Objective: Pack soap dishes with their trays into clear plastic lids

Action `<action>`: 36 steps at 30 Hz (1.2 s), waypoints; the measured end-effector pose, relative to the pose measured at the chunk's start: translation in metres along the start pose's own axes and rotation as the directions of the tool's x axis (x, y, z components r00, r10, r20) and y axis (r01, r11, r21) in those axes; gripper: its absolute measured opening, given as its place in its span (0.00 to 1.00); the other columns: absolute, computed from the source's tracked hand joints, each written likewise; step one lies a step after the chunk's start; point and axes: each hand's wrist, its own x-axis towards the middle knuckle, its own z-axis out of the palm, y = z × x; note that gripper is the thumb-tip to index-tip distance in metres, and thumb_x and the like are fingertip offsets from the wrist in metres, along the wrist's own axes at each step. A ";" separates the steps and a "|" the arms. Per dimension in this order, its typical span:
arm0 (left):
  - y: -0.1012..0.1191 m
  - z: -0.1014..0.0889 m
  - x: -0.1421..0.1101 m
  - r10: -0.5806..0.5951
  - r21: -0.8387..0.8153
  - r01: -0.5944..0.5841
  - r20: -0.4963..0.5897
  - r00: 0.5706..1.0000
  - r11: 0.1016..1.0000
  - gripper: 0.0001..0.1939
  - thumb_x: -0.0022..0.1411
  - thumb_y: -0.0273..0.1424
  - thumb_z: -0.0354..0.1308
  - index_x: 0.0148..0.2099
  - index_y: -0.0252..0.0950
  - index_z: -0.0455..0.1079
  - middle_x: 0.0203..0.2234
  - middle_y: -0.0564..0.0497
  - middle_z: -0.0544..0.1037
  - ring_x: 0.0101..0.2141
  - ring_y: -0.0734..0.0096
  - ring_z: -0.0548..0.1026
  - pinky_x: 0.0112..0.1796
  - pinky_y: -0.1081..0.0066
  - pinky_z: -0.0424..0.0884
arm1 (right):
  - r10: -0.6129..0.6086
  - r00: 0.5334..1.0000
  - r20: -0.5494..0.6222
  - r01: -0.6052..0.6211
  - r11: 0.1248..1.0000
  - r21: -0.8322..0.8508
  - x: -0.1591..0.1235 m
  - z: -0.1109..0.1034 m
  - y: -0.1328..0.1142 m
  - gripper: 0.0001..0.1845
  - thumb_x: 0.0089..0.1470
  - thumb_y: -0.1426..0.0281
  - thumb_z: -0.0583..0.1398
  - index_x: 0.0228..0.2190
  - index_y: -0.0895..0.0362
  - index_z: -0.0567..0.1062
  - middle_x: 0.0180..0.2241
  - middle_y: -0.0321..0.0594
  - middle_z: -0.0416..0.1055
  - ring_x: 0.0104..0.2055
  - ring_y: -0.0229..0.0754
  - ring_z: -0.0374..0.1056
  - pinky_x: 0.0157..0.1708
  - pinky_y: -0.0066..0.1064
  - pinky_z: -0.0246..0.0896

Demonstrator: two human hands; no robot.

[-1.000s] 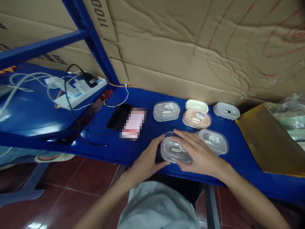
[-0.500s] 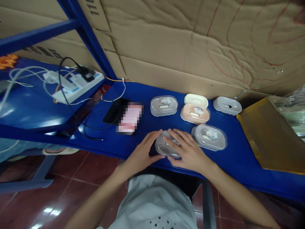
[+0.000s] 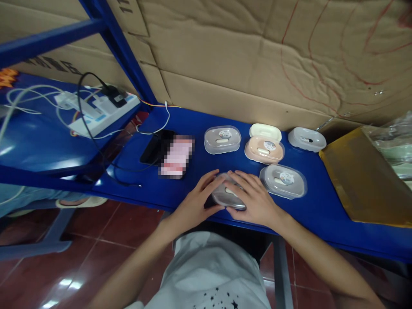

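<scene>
Holds a smoky-grey, clear-topped oval plastic box [image 3: 227, 198] betw. L hand [image 3: 195, 199] & R hand [image 3: 257, 199], low at near edge of the glossy blue worktop [image 3: 315, 206], prob. for equal reach from both sides. On L: fingers half-curled round left end, thumb at near rim, tips at far rim, prob. as a brace vs. sliding. On R: fingers fanned over the top, thumb tucked at near side, prob. to spread pressure & hold it level. Can't tell contact betw. underside & worktop; hidden. Has a clear-topped pale-grey oval box [image 3: 285, 182] just beside R hand, label up, prob. for easy reach. Farther back, shows a translucent grey oval box [image 3: 222, 139] at left, a peach oval box [image 3: 264, 151] mid w/ a cream oval plastic tray [image 3: 265, 131] right behind, & a grey oval plastic shell [image 3: 307, 139] at right, near the brown cardboard wall [image 3: 225, 86]; set back prob. for elbow room. Likewise has a pink-screened phone [image 3: 177, 156] off left & a flat gold-brown envelope [image 3: 363, 180] off right, prob. out of the hands' way.
</scene>
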 end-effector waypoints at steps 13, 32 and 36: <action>0.015 -0.009 0.029 0.127 0.641 0.009 -0.167 0.978 0.767 0.30 0.73 0.34 0.61 0.73 0.33 0.62 0.72 0.28 0.62 0.71 0.35 0.64 0.67 0.34 0.59 | 0.304 0.944 -0.130 -0.330 0.896 -0.297 -0.072 -0.068 0.031 0.34 0.69 0.60 0.63 0.71 0.48 0.63 0.72 0.53 0.63 0.76 0.64 0.55 0.71 0.64 0.53; 0.023 0.005 0.089 0.415 0.699 -0.410 0.175 0.893 0.587 0.27 0.77 0.41 0.58 0.73 0.43 0.66 0.74 0.36 0.63 0.72 0.41 0.64 0.69 0.35 0.56 | 0.485 0.863 -0.140 -0.463 0.871 0.164 0.005 -0.029 0.099 0.34 0.76 0.48 0.43 0.72 0.52 0.60 0.76 0.48 0.56 0.79 0.48 0.49 0.76 0.55 0.46; 0.031 0.015 0.104 0.390 0.706 -0.444 0.253 0.886 0.552 0.24 0.76 0.38 0.61 0.70 0.40 0.69 0.74 0.36 0.64 0.71 0.44 0.66 0.69 0.38 0.59 | 0.536 0.837 -0.110 -0.527 0.844 0.101 0.005 -0.041 0.179 0.42 0.76 0.47 0.33 0.65 0.56 0.72 0.67 0.50 0.72 0.70 0.47 0.66 0.69 0.47 0.63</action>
